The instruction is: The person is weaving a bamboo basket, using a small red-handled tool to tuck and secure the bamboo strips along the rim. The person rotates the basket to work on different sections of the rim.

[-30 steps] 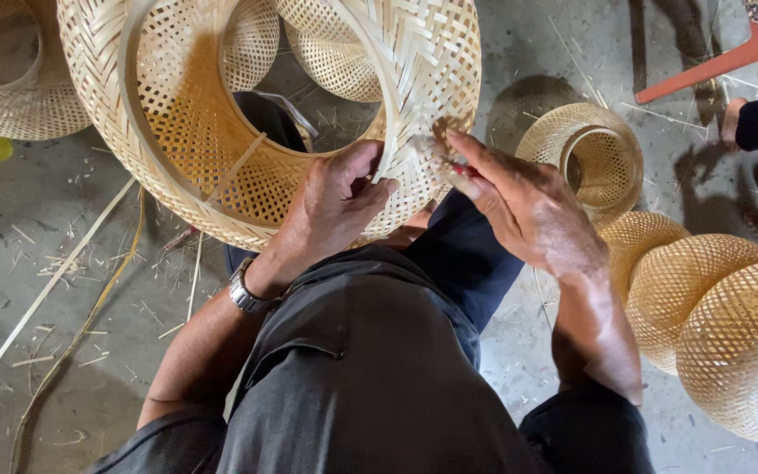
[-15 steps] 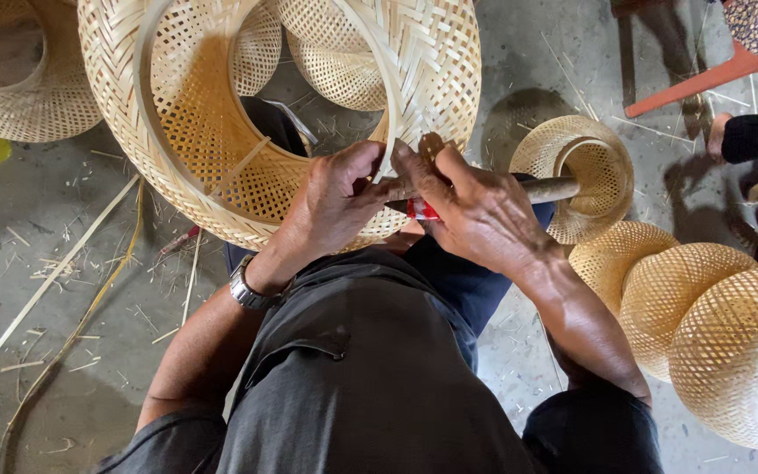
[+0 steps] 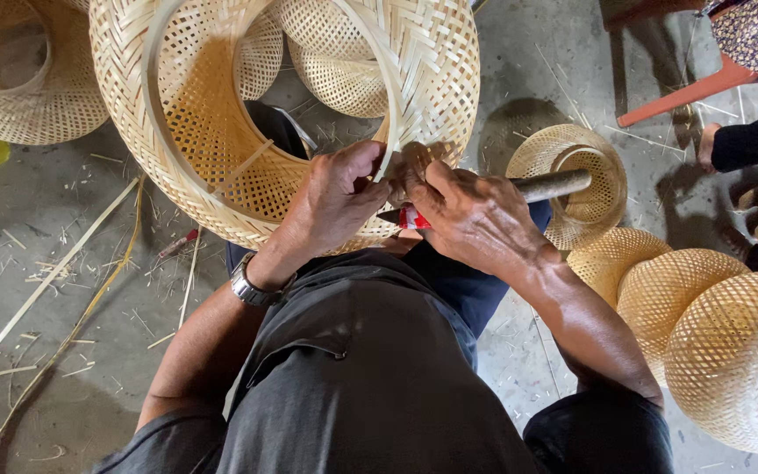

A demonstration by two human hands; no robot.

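The large woven bamboo basket point(image 3: 221, 114) rested on the person's lap with its open mouth tilted toward the camera, a pale ring of split cane forming the rim and a herringbone weave running round the outside. Through the opening the inner lattice showed a deeper golden colour, crossed by one loose strip.

Against the frame half a second before, the basket sat in much the same place, while the right hand had shifted a little lower on the rim and the tool's wooden handle stuck out farther to the right, over the small basket on the floor.

The left hand point(image 3: 335, 202), with a wristwatch point(image 3: 252, 287) on its wrist, was curled tight around the near edge of the basket, thumb and fingers pinching the rim strip. Just beside it, almost touching, the right hand point(image 3: 471, 215) was closed in a fist around a knife point(image 3: 537, 187) with a wooden handle and a red band near the blade; its point lay at the rim between the two hands. The basket thus stood above and ahead of both hands, its lower edge pressed under them.

To the right, a small open-topped basket point(image 3: 572, 175) stood on the concrete floor point(image 3: 63, 263), and several rounded woven shades point(image 3: 721, 351) were clustered near the person's right knee.
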